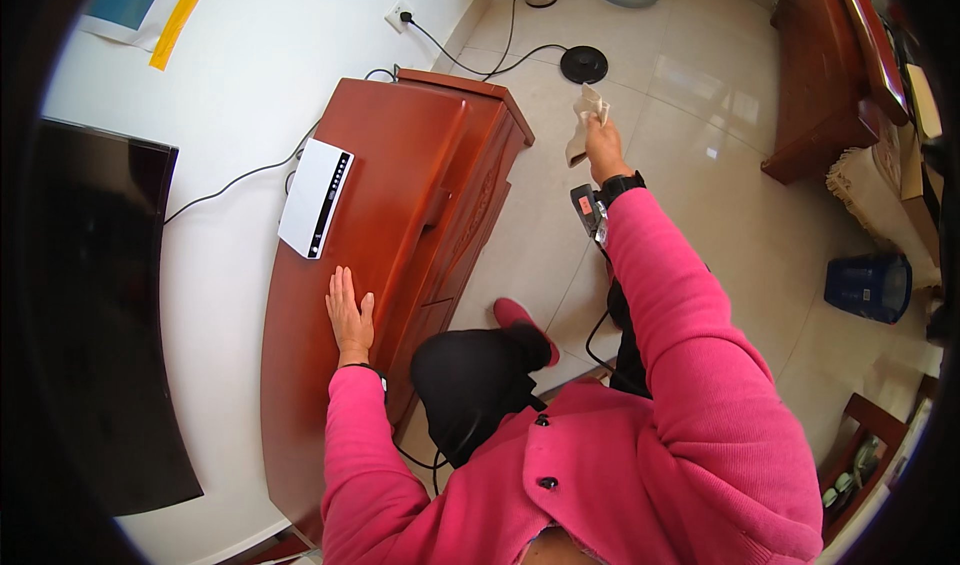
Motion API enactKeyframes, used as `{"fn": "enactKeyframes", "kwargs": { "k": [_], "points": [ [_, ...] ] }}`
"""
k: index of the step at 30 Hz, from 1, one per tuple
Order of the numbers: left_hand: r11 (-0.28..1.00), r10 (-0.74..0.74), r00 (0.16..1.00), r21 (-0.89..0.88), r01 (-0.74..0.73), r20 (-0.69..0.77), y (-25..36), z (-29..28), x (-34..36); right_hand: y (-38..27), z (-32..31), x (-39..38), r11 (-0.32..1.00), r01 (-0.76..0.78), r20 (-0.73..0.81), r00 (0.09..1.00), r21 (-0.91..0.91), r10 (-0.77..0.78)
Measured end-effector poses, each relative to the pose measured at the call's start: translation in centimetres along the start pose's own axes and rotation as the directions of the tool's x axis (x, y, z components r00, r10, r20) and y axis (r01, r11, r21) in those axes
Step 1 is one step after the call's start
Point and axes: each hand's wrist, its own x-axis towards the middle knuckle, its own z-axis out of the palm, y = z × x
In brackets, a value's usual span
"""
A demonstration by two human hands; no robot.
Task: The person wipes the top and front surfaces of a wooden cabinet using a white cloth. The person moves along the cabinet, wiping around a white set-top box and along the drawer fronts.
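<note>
From afar I see the right hand (pixel 604 151) gripping, at one o'clock, a beige cloth (pixel 581 133) I judge light, soft, best held by its bunched folds, while the left hand (pixel 350 322) lies flat, fingers released, on the cabinet (pixel 388 230) at eight.

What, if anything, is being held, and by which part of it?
The right grip holds a beige cloth by its crumpled right side; the left grip lies open on the brown cabinet, holding nothing.
</note>
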Motion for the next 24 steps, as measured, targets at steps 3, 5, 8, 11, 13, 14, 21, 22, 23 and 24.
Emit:
{"fn": "enactKeyframes", "kwargs": {
  "k": [3, 5, 8, 11, 13, 14, 21, 22, 23, 24],
  "points": [
    [1.000, -0.006, 1.000, 0.010, 0.006, 0.001, 0.2, -0.2, 0.0, 0.7, -0.6, 0.1, 0.985, 0.061, 0.006, 0.998, -0.159, -0.061],
    [1.000, -0.007, 1.000, 0.005, 0.007, -0.005, 0.3, -0.3, 0.1, 0.5, -0.7, -0.2, 0.973, 0.131, -0.080, 0.986, -0.191, -0.149],
    [1.000, -0.005, 1.000, -0.004, 0.005, -0.006, 0.3, -0.3, -0.1, -0.8, -2.1, -1.1, 0.975, 0.140, -0.108, 0.981, -0.175, -0.160],
    [1.000, -0.006, 1.000, 0.006, 0.006, -0.019, 0.3, -0.1, -0.1, -2.6, -4.6, -2.6, 0.992, 0.114, -0.066, 0.991, -0.054, -0.117],
    [1.000, -0.017, 1.000, 0.013, 0.018, -0.019, 0.2, 0.0, -0.1, -3.5, -5.7, -3.7, 0.995, 0.078, -0.029, 0.997, 0.069, -0.077],
    [1.000, -0.008, 0.999, 0.003, 0.008, -0.032, 0.1, 0.0, -0.2, -3.8, -6.0, -4.2, 0.995, 0.079, -0.020, 0.997, 0.055, -0.078],
    [1.000, -0.002, 0.998, -0.011, 0.002, -0.058, 0.0, 0.3, -0.3, -4.8, -4.3, -6.0, 0.988, 0.151, 0.075, 0.986, -0.027, -0.149],
    [1.000, 0.009, 0.997, -0.001, -0.009, -0.071, 0.1, 0.2, -0.3, -4.8, -3.3, -5.8, 0.987, 0.120, 0.047, 0.992, -0.103, -0.115],
    [1.000, 0.001, 0.999, -0.021, -0.002, -0.053, 0.2, 0.0, -0.2, -4.6, -2.0, -5.7, 0.972, 0.165, -0.011, 0.986, -0.167, -0.169],
    [0.999, 0.004, 0.999, -0.037, -0.006, -0.047, 0.3, -0.2, -0.2, -4.2, -0.8, -5.7, 0.952, 0.182, -0.082, 0.975, -0.246, -0.208]
  ]
}}
